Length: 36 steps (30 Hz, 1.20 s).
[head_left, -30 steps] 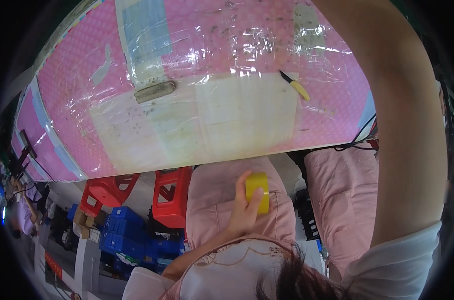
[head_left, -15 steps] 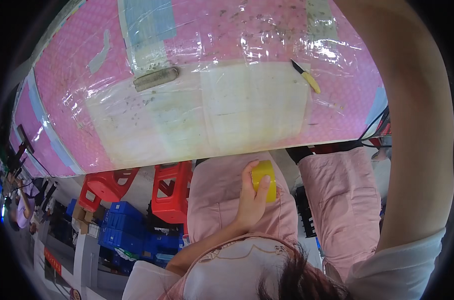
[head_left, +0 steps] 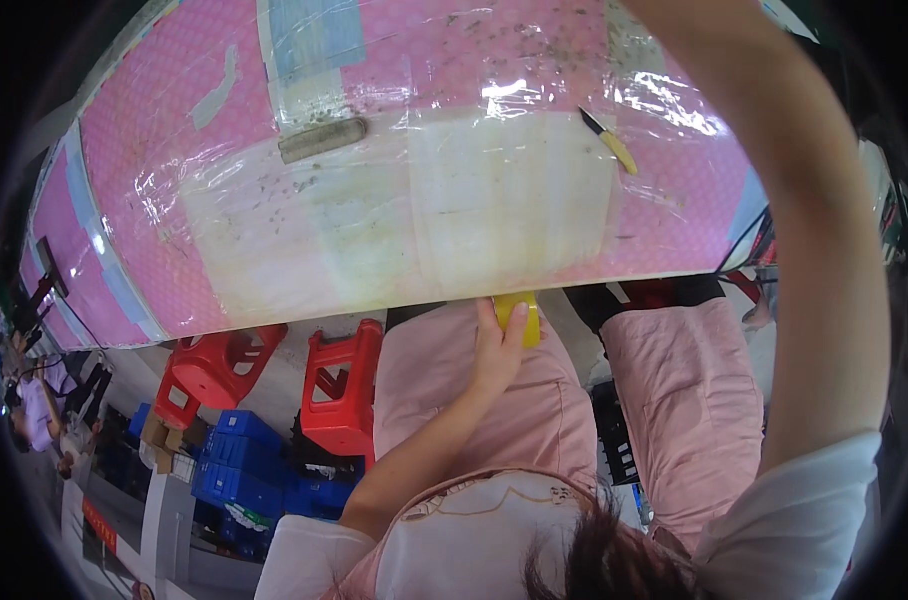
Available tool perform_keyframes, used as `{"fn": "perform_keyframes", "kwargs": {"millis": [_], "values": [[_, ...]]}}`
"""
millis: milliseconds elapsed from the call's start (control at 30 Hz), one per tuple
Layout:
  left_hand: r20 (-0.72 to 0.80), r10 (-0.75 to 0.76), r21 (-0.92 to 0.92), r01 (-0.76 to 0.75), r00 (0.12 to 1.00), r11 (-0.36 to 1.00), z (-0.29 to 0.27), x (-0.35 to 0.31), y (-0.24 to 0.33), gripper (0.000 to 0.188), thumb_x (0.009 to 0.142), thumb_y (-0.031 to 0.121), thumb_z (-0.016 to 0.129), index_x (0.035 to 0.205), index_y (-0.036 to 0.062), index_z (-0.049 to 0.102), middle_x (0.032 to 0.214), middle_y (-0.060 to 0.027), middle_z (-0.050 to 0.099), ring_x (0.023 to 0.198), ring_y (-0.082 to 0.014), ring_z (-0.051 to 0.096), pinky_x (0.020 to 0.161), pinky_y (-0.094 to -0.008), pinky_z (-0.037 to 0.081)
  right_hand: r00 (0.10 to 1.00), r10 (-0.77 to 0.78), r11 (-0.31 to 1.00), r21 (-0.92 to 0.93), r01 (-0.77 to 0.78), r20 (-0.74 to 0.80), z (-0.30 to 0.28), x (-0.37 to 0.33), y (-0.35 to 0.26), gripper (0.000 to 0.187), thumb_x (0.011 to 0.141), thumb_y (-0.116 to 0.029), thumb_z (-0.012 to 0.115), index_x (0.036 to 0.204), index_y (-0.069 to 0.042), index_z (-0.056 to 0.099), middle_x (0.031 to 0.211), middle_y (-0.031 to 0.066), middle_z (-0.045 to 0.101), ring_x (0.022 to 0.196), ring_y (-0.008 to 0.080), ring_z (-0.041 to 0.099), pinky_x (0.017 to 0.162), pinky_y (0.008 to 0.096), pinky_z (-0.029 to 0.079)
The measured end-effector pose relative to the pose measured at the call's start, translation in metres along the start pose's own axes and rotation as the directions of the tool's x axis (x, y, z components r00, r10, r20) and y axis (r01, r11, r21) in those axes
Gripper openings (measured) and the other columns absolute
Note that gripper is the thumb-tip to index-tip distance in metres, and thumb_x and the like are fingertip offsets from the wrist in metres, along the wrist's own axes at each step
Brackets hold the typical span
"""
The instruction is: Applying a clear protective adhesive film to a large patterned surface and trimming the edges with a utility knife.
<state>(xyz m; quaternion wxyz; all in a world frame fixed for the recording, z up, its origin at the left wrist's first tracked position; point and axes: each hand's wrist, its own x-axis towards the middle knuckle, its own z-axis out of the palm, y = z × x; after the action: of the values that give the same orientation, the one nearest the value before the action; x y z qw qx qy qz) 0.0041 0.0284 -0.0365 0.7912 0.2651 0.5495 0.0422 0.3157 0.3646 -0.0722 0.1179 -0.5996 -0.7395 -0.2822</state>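
Note:
My left hand (head_left: pixel 495 345) is closed round a yellow roll (head_left: pixel 531 328), seemingly tape, with the thumb laid across it. It is above my pink-clothed lap, right by the near edge of the table (head_left: pixel 154 270). My right arm reaches forward over the right side of the table and leaves the top of the picture, so the right hand is out of sight. On the tabletop lie a small knife (head_left: pixel 614 147) with a yellow handle and dark blade, and a worn grey bar (head_left: pixel 324 140) farther left.
Pink bubble sheeting under clear film, with pale and blue patches, covers the table. Below its edge stand red plastic stools (head_left: pixel 342 400) and blue crates (head_left: pixel 236 470). Dark cables (head_left: pixel 742 245) hang at the right corner. People (head_left: pixel 39 410) are at the far left.
My left hand has moved forward with the yellow roll, from over my lap to the table's edge. My right arm has swung somewhat left, and the view has shifted slightly.

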Motion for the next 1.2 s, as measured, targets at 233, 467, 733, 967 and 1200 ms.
{"fn": "perform_keyframes", "kwargs": {"millis": [233, 467, 733, 967, 1200], "values": [[0.173, 0.123, 0.068, -0.137, 0.977, 0.988, -0.016, 0.027, -0.01, 0.041, 0.095, 0.015, 0.047, 0.128, -0.0012, 0.029, 0.102, -0.0141, 0.058, 0.082, -0.02, 0.063, 0.067, -0.0297, 0.053, 0.899, 0.387, 0.876, 0.222, -0.428, 0.206, -0.129, -0.094, -0.129, 0.048, 0.085, -0.034, 0.057, 0.113, 0.004, 0.049, 0.121, 0.0222, 0.05, 0.114, 0.0329, 0.048, 0.096, 0.0404, 0.038], [0.257, 0.42, 0.108, -0.458, 0.87, 0.882, -0.044, 0.067, -0.053, 0.045, 0.094, 0.013, 0.049, 0.131, -0.0018, 0.028, 0.116, -0.0158, 0.055, 0.094, -0.0247, 0.061, 0.08, -0.0326, 0.05, 0.591, 0.396, 0.611, 0.278, -0.741, 0.703, -0.255, -0.179, -0.244, 0.09, 0.076, -0.051, 0.056, 0.136, 0.009, 0.026, 0.145, 0.0254, 0.022, 0.135, 0.0388, 0.02, 0.108, 0.0493, 0.02], [0.401, 0.322, -0.039, -0.335, 0.858, 0.941, -0.034, 0.059, -0.016, 0.051, 0.091, 0.007, 0.051, 0.133, 0.0015, 0.022, 0.115, -0.0156, 0.05, 0.088, -0.0224, 0.062, 0.066, -0.0334, 0.056, 0.681, 0.663, 0.623, 0.276, -0.732, 0.311, -0.254, -0.2, -0.17, 0.026, 0.076, -0.006, 0.058, 0.101, 0.0, 0.057, 0.1, 0.0192, 0.057, 0.093, 0.0371, 0.053, 0.079, 0.0437, 0.042], [0.366, 0.252, 0.027, -0.281, 0.896, 0.959, -0.029, 0.07, -0.02, 0.041, 0.091, 0.006, 0.049, 0.125, 0.0016, 0.027, 0.105, -0.0154, 0.052, 0.079, -0.0224, 0.063, 0.065, -0.0346, 0.056, 0.322, 0.651, 0.38, 0.072, -0.922, 0.687, -0.209, -0.166, -0.082, 0.02, 0.079, -0.012, 0.063, 0.092, 0.002, 0.058, 0.076, 0.0144, 0.061, 0.063, 0.0233, 0.058, 0.058, 0.0347, 0.046], [0.342, 0.305, 0.081, -0.352, 0.889, 0.933, -0.024, 0.082, -0.028, 0.035, 0.091, 0.009, 0.052, 0.118, 0.0017, 0.031, 0.095, -0.0136, 0.057, 0.075, -0.02, 0.062, 0.063, -0.0331, 0.054, 0.335, 0.562, 0.135, 0.316, -0.939, 0.757, -0.234, -0.194, -0.08, 0.021, 0.083, -0.019, 0.062, 0.092, 0.0, 0.059, 0.068, 0.0074, 0.058, 0.061, 0.017, 0.056, 0.056, 0.0291, 0.043]]}}
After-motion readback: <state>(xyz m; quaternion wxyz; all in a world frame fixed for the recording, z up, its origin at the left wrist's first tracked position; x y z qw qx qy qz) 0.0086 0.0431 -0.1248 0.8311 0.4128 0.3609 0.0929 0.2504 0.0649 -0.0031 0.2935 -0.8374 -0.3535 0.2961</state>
